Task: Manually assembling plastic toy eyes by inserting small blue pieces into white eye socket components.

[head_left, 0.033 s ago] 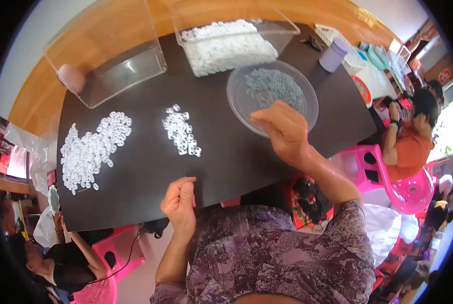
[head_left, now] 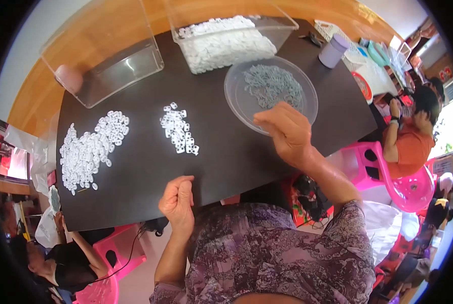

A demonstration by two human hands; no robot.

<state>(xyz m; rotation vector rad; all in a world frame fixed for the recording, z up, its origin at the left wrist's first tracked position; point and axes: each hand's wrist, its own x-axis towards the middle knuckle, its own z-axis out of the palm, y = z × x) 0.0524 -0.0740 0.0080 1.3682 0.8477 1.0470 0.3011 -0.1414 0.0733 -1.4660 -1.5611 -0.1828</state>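
Observation:
My left hand point(head_left: 177, 205) is closed just over the table's near edge, thumb pressed against the curled fingers. Whatever it may hold is hidden. Bent at the wrist, my right hand point(head_left: 287, 134) hovers over the near rim of a clear round tray point(head_left: 236, 104), its fingers pressed together. Anything in them is too small or covered to make out. Many small grey-blue slender pieces point(head_left: 272, 86) lie heaped in that tray. Ahead of my left hand is a small group of white plastic pieces point(head_left: 176, 126), each with dark holes. A larger spread of white oval pieces point(head_left: 87, 157) covers the table's left side.
A clear box point(head_left: 201, 50) full of white pieces stands at the back of the dark table point(head_left: 226, 167). Left of it is another clear box point(head_left: 125, 83). A lilac container point(head_left: 333, 51) stands back right. Other people point(head_left: 411, 147) sit at both sides on pink chairs point(head_left: 366, 157).

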